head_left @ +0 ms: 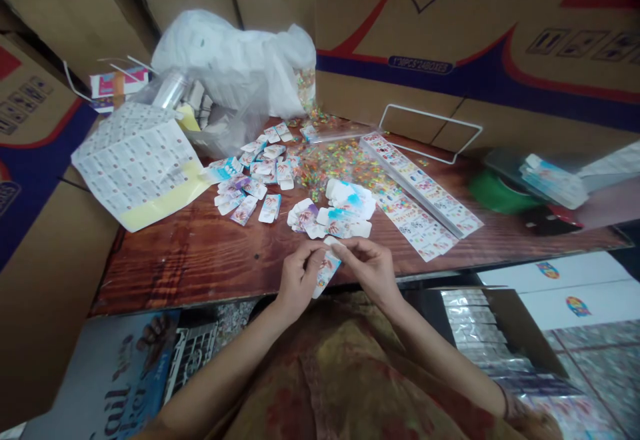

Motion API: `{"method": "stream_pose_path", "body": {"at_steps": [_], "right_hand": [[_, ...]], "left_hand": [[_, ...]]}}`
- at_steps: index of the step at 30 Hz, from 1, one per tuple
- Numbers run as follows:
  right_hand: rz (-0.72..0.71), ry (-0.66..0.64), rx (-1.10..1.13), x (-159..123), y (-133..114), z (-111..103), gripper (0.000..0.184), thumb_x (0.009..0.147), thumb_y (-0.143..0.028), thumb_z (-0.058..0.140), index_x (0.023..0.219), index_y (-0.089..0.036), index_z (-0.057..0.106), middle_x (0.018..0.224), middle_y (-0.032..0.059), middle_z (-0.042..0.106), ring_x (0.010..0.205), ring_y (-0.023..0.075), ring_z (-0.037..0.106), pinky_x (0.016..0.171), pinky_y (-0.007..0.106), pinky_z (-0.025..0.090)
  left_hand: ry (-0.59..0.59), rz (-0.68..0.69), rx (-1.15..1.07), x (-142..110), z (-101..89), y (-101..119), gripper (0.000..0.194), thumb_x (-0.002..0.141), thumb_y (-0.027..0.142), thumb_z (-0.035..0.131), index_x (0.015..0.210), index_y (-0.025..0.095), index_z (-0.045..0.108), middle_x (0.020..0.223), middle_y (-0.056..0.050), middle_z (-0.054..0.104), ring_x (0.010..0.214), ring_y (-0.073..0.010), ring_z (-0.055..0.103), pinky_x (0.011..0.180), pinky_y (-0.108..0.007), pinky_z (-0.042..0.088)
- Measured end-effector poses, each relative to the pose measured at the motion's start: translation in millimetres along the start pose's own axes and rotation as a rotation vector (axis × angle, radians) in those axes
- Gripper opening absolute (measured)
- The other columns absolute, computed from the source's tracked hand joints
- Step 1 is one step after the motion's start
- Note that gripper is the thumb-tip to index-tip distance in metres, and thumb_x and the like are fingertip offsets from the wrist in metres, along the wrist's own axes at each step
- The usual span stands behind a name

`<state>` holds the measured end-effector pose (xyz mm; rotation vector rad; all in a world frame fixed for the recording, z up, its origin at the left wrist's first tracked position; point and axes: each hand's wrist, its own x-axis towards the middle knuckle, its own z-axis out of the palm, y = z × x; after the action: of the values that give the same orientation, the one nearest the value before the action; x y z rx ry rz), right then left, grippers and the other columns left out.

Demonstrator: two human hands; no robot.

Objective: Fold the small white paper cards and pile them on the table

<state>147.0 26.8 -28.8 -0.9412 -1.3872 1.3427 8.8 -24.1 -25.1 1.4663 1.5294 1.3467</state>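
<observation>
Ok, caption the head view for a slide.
Left hand and right hand hold a small rectangular white-and-blue cardboard box at a reddish-brown wooden table.

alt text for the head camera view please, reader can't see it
Two bare hands, left and right, hold a small printed carton at the near edge of a wooden table. Beyond them lie more small cartons, scattered colourful bits and printed strips. Large cardboard boxes stand around the table.

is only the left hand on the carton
No, the left hand and right hand both hold the carton.
</observation>
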Motion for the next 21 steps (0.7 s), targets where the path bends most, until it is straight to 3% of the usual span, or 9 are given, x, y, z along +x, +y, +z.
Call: {"method": "stream_pose_path", "body": {"at_steps": [2,7,10,17,21], "right_hand": [[-0.001,-0.036,0.005,1,-1,-1,0.012,0.077,-0.033,0.07,0.08,-0.022,0.074,0.068,0.0008,0.069,0.06,0.0143,0.06,0.059,0.027,0.049],[-0.172,-0.134,-0.086,-1,-9,-2,0.012,0.082,-0.028,0.065,0.085,-0.023,0.076,0.077,0.0035,0.068,0.071,0.0159,0.061,0.065,0.029,0.049],[-0.108,-0.118,-0.037,-1,-10,-1,0.009,0.077,-0.028,0.071,0.084,-0.024,0.076,0.077,0.0035,0.07,0.072,0.0166,0.063,0.066,0.029,0.05],[0.185,-0.073,0.092,5,-3,-4,0.014,0.069,-0.034,0.077,0.078,-0.023,0.076,0.077,0.0022,0.073,0.072,0.0182,0.064,0.074,0.034,0.051],[0.086,-0.11,0.071,2,-4,-3,0.014,0.074,-0.037,0.073,0.078,-0.023,0.076,0.074,0.002,0.068,0.071,0.0169,0.061,0.071,0.032,0.049]], "left_hand": [[-0.01,0.009,0.091,-1,1.1,0,0.023,0.093,0.031,0.041,0.09,0.018,0.06,0.081,-0.001,0.066,0.073,-0.0122,0.061,0.07,-0.022,0.045],[0.082,-0.045,0.195,-2,3.9,0,0.016,0.095,0.03,0.036,0.1,0.019,0.048,0.081,-0.001,0.064,0.074,-0.0138,0.062,0.069,-0.025,0.044],[0.071,-0.062,0.186,-2,4.3,0,0.014,0.094,0.03,0.035,0.102,0.02,0.042,0.08,-0.001,0.063,0.073,-0.0143,0.063,0.069,-0.026,0.044],[0.003,-0.109,0.198,-4,5.7,1,0.016,0.095,0.03,0.035,0.107,0.021,0.04,0.09,-0.004,0.065,0.081,-0.0161,0.064,0.071,-0.027,0.044],[0.005,-0.127,0.209,-5,4.0,0,0.018,0.095,0.031,0.035,0.108,0.02,0.042,0.09,-0.004,0.065,0.082,-0.0165,0.064,0.072,-0.028,0.044]]}}
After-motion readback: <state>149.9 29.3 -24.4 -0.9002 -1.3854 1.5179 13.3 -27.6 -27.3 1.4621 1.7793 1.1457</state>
